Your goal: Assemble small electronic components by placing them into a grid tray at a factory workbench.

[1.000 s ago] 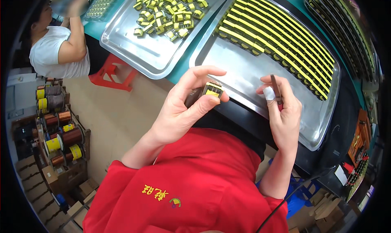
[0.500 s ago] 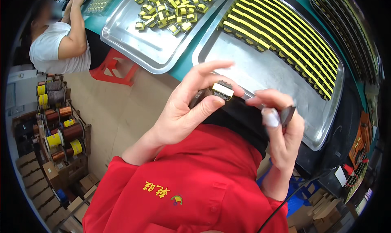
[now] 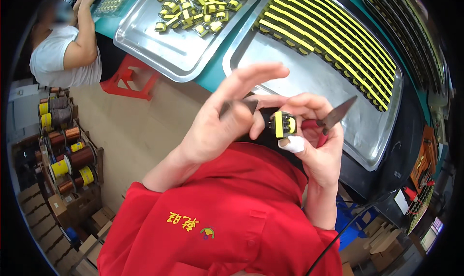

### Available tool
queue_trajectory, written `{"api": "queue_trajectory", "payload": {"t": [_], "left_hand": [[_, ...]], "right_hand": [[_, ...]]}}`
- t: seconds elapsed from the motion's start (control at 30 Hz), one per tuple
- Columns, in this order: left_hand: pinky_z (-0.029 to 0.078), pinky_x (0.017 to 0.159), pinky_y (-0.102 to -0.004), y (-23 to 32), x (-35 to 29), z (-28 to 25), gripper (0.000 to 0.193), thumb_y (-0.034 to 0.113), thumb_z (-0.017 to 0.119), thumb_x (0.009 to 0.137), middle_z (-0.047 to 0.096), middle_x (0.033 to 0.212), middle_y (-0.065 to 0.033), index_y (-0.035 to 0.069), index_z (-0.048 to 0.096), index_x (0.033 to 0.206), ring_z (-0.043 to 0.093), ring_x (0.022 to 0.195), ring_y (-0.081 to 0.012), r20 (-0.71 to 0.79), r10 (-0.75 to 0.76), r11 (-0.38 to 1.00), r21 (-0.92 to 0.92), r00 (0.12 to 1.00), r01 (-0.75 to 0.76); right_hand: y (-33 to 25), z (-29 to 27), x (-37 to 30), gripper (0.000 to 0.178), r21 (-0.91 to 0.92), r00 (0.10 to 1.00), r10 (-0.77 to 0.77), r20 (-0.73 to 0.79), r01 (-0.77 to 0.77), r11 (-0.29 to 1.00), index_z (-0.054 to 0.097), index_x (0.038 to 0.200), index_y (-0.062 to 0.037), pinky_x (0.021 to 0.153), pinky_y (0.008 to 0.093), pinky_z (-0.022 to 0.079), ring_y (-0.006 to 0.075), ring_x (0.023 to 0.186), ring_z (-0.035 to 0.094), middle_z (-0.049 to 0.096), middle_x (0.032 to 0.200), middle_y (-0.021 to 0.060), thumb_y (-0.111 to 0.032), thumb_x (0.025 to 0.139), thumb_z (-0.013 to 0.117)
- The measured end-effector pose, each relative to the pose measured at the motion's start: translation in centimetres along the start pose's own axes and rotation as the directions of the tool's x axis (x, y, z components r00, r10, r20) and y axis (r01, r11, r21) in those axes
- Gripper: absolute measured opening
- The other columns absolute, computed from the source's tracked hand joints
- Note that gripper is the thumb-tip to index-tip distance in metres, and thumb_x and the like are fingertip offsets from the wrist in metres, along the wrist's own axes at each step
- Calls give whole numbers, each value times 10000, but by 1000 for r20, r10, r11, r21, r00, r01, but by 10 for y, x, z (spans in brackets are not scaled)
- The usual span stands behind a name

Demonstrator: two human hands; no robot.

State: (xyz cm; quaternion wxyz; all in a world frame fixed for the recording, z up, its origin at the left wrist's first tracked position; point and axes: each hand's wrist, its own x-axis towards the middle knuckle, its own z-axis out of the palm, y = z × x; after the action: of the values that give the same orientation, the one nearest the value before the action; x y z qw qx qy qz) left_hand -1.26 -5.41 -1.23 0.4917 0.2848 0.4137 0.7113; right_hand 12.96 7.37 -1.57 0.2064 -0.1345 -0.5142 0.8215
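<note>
A small transformer (image 3: 284, 125), black with yellow tape and metal pins, is pinched between the thumb and fingers of my right hand (image 3: 323, 153). The thumb wears a white wrap. Tucked in the same hand are red-handled cutting pliers (image 3: 340, 113), their dark jaws pointing up and right. Close beside the transformer, my left hand (image 3: 205, 124) has its index finger stretched out and its thumb blurred. A dark flat piece (image 3: 249, 106) sits between that thumb and the fingers; its kind cannot be made out.
One metal tray (image 3: 241, 58) bears rows of yellow-taped transformers (image 3: 333, 39). Another tray (image 3: 159, 58), to its left, carries a loose heap of them. Stacked trays (image 3: 411, 39) stand far right. A person (image 3: 67, 54) works at far left beside a red stool (image 3: 128, 78); wire spools (image 3: 72, 162) sit below.
The transformer has passed from my left hand to my right and turned. The pliers' jaws have swung into view, pointing up and right. My left thumb has drawn back.
</note>
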Motion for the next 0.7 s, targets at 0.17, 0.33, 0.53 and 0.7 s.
{"api": "queue_trajectory", "payload": {"t": [0.17,0.33,0.53,0.7], "left_hand": [[405,1048,-461,1,14,16,844,701,235,944,317,1488,-240,64,234,1497,397,1339,-409,-204,-52,903,-428,978,-41],[372,1059,-461,0,16,24,872,718,149,937,362,1428,-212,44,215,1487,418,1323,-364,-149,-20,861,-505,989,-58],[352,1075,-430,1,16,22,921,735,153,924,367,1416,-208,11,163,1494,407,1327,-331,-175,9,909,-409,985,-81],[311,1103,-411,-5,16,23,909,713,159,936,373,1409,-193,-1,128,1497,385,1337,-301,-172,124,945,-279,977,-169]], "right_hand": [[3,5,-4,385,-230,998,-62,-5,59,971,636,1070,10,614,187,344,38,665,384,631,972,18,78,699,713],[7,8,2,434,-477,975,-223,2,197,856,661,1040,-14,628,217,372,86,663,411,646,992,47,134,633,651],[8,11,5,418,-492,975,-219,22,201,847,669,1020,-6,636,227,392,102,674,435,656,991,63,141,629,646],[10,7,8,365,-653,932,-324,165,349,672,632,1067,16,684,228,382,113,773,460,651,1048,107,-12,733,776]]}}
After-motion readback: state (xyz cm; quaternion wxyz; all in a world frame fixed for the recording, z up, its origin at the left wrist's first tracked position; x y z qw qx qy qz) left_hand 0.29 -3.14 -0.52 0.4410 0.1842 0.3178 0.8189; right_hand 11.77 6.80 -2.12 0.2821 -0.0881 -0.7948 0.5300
